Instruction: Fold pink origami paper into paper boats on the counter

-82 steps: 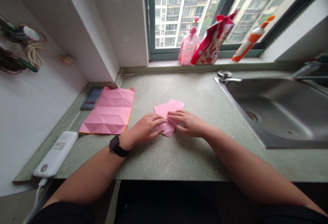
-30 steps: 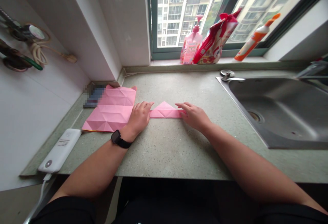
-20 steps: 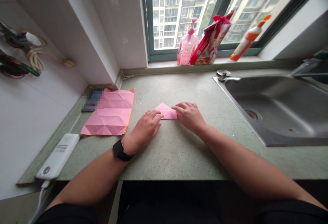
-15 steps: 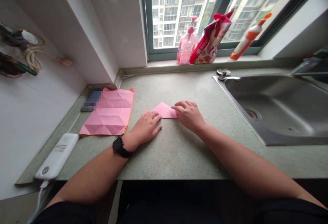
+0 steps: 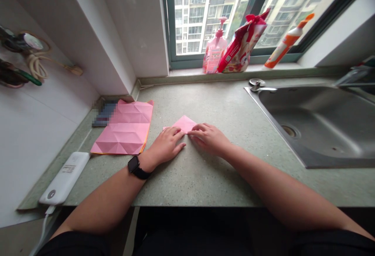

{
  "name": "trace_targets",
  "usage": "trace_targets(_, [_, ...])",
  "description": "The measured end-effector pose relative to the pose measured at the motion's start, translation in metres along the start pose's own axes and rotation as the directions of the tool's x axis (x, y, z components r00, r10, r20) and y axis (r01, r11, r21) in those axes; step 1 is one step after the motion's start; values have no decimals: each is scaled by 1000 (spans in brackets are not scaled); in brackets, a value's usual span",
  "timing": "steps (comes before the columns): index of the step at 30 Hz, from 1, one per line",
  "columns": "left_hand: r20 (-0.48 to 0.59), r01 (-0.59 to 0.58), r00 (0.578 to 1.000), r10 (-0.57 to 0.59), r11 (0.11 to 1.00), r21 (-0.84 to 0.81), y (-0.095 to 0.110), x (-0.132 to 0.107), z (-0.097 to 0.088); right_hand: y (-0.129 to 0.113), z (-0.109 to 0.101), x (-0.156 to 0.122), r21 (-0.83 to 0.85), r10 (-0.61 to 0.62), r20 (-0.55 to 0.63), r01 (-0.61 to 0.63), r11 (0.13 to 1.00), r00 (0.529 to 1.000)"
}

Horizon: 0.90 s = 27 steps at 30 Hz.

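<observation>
A small folded piece of pink paper (image 5: 183,123) lies on the green speckled countertop (image 5: 205,170), its point facing the window. My left hand (image 5: 165,145) rests flat on its left end, fingers stretched out. My right hand (image 5: 208,138) lies over its right part, fingers together and pressing down on the paper. Most of the fold is hidden under both hands. A black watch (image 5: 134,165) sits on my left wrist.
A stack of creased pink sheets (image 5: 125,128) lies to the left. A white power bank (image 5: 66,178) rests at the left counter edge. A steel sink (image 5: 319,123) is on the right. A pink pump bottle (image 5: 215,52), red bag (image 5: 241,45) and orange-capped bottle (image 5: 285,45) stand on the windowsill.
The paper went from a larger folded sheet to a long strip with a peak, and is now a small triangle. My right hand has slid left until it meets my left hand.
</observation>
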<state>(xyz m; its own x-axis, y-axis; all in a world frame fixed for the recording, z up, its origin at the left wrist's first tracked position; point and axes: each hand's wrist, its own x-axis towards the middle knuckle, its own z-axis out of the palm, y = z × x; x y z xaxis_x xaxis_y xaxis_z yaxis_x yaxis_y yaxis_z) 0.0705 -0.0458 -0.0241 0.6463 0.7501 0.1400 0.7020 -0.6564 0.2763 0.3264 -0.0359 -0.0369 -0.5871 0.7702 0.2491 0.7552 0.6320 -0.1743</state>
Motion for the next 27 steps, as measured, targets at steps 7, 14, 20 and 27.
trace_targets(7, [-14,-2,1000,2,1000,-4,0,0,0,-3,-2,-1,-48,-2,25,4,999,1000])
trace_targets(14, [-4,-3,1000,3,1000,5,-1,1,-1,-5,-2,-1,-43,7,39,-5,999,999])
trace_targets(20, [-5,1,1000,-1,1000,-5,-2,0,-1,3,-5,-3,18,16,30,-16,1000,999])
trace_targets(27, [-2,-3,1000,3,1000,-22,-3,0,-3,26,-22,-13,63,5,116,-13,998,993])
